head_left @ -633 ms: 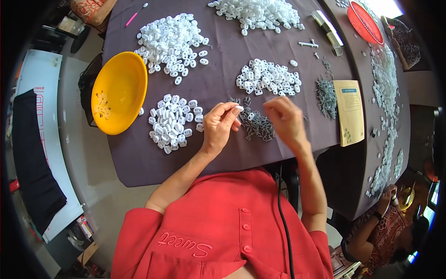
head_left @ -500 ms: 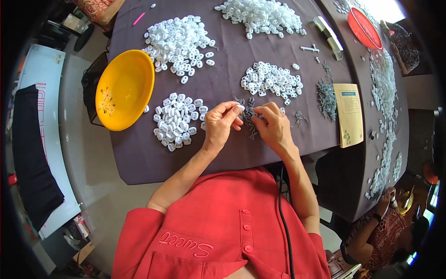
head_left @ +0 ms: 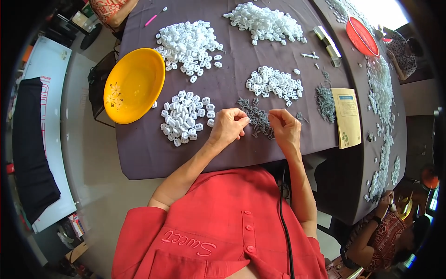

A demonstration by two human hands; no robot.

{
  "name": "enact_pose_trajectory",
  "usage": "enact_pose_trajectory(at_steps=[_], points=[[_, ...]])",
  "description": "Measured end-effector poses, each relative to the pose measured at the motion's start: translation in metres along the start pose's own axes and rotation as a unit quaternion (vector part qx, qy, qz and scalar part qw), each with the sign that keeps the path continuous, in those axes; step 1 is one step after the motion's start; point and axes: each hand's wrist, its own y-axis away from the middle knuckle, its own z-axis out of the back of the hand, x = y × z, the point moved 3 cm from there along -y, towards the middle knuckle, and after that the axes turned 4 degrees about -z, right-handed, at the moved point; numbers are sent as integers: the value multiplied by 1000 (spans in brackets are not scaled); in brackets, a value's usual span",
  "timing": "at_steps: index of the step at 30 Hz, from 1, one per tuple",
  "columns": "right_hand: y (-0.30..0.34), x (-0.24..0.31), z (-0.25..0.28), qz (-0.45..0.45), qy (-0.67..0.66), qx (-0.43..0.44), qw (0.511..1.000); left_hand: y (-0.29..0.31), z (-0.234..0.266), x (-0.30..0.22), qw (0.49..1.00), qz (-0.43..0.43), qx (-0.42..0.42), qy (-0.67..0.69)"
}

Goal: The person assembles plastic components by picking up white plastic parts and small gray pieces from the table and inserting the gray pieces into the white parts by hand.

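Observation:
Over the near middle of the table, my left hand (head_left: 227, 126) is closed in a pinch, a small white oval plastic piece mostly hidden at its fingertips. To its right, my right hand (head_left: 286, 131) also pinches with thumb and forefinger; anything between them is too small to make out. Between and beyond the hands lies a pile of small grey screws (head_left: 258, 119). White oval pieces with two holes (head_left: 181, 118) are heaped left of my left hand. Another heap of white pieces (head_left: 274, 83) sits just beyond the screws.
A yellow bowl (head_left: 134, 88) stands at the left table edge. Larger white heaps (head_left: 188, 44) (head_left: 265, 22) lie farther back. On the right are more grey screws (head_left: 325, 103), a booklet (head_left: 347, 118) and a clear box (head_left: 327, 45). A red basket (head_left: 362, 37) and co-workers are beyond.
My hands have moved slightly farther apart, and the left has turned so the white piece shows less. The whole view has shifted a little.

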Motion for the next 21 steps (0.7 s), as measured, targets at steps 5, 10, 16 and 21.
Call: enact_pose_trajectory(at_steps=[5, 10, 16, 21], points=[[15, -8, 3, -87, -95, 22, 991, -8, 0, -4, 995, -27, 7, -92], [24, -7, 6, -90, -199, 24, 976, 14, -7, -3, 987, -137, -84, -30], [41, -5, -15, -71, -196, 27, 978, 24, -30, 14, 960, 25, 46, 273], [36, 2, -12, -47, -138, 63, 987, 22, -29, 14, 960, 24, 31, 278]])
